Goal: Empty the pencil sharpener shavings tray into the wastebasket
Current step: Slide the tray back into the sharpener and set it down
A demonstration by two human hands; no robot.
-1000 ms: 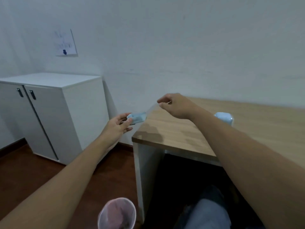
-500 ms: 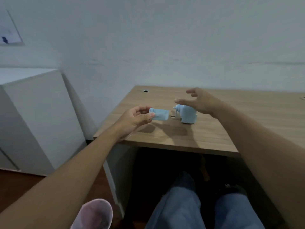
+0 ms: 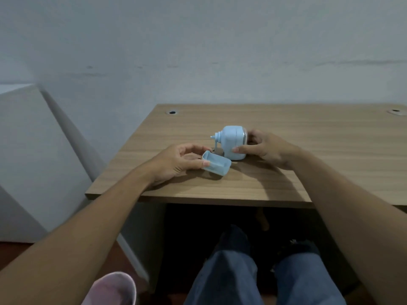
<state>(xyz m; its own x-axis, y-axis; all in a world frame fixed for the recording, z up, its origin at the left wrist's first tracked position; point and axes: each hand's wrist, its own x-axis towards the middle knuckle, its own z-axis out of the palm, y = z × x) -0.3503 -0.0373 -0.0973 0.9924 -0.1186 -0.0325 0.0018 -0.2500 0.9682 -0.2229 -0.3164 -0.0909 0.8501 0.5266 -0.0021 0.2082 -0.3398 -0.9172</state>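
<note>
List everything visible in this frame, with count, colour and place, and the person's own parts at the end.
pencil sharpener: 1, light blue, on desk, centre
shavings tray: 1, light blue, out of the sharpener, just in front of it
desk: 1, wood-grain brown, against wall
cable holes: 2, desk's rear corners
cabinet: 1, white, left
wastebasket: 1, pink, floor, bottom left
left hand: 1, fingers holding tray
right hand: 1, gripping sharpener
legs: 2, blue jeans, under desk

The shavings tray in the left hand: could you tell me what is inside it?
The shavings tray looks empty: only its pale blue inner walls and floor show. The left hand grips its near end, where the thumb covers a corner.
</note>
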